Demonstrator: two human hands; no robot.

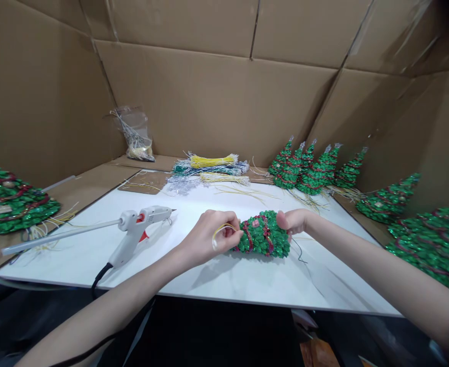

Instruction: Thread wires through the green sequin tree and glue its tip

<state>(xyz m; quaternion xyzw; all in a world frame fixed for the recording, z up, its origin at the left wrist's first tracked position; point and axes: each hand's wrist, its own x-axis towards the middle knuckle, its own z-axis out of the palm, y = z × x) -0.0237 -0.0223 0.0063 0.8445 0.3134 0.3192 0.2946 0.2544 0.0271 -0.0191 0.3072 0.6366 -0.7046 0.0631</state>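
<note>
A small green tree (268, 235) with red garland and a pink piece on it lies on its side between my two hands, above the white board (193, 280). My left hand (218, 235) is closed in a pinch at the tree's narrow end, and a yellow wire (224, 227) with a white end loops out over its fingers. At the wide base, my right hand (293, 221) grips the tree with thumb and fingers; some of its fingers are hidden behind it. A thin dark green wire (299, 251) hangs from the base onto the board.
A white glue gun (130, 234) with a long glue stick rests at left. Bundled wires (212, 165) lie at the back, beside a clear bag (136, 135). Several finished trees (312, 171) stand at right; another tree (14, 201) is far left. Cardboard walls (209, 92) surround the table.
</note>
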